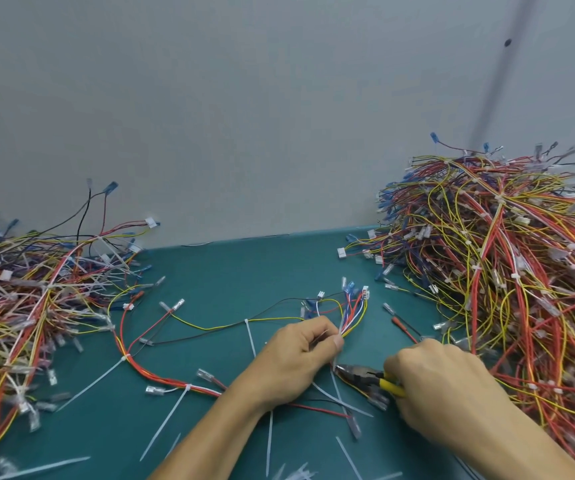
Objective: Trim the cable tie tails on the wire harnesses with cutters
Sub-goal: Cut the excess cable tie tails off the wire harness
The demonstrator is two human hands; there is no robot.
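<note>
The wire harness [161, 374] lies on the middle of the teal mat [230, 278], a thin bundle of red, orange and yellow wires curving from the left towards the hands. Its branches end in clear-sleeved terminals and small white connectors. Long white nylon tails [165, 424] stick out stiffly from its ties. The left hand [293, 362] pinches the bundle between curled fingers and thumb where the wires fan upward. Just below the thumb, a cable tie tail [333, 358] meets the tip of the cutters [362, 374], whose dark steel jaws look nearly together. The right hand [442, 379] is wrapped round the yellow handles and hides most of them. Cut white tails [293, 474] litter the near edge of the mat. A low, blurred heap of harnesses [19, 306] sprawls at the left. A taller heap [508, 271] rises at the right, cut off by the frame. A plain grey wall [244, 116] stands behind.
</note>
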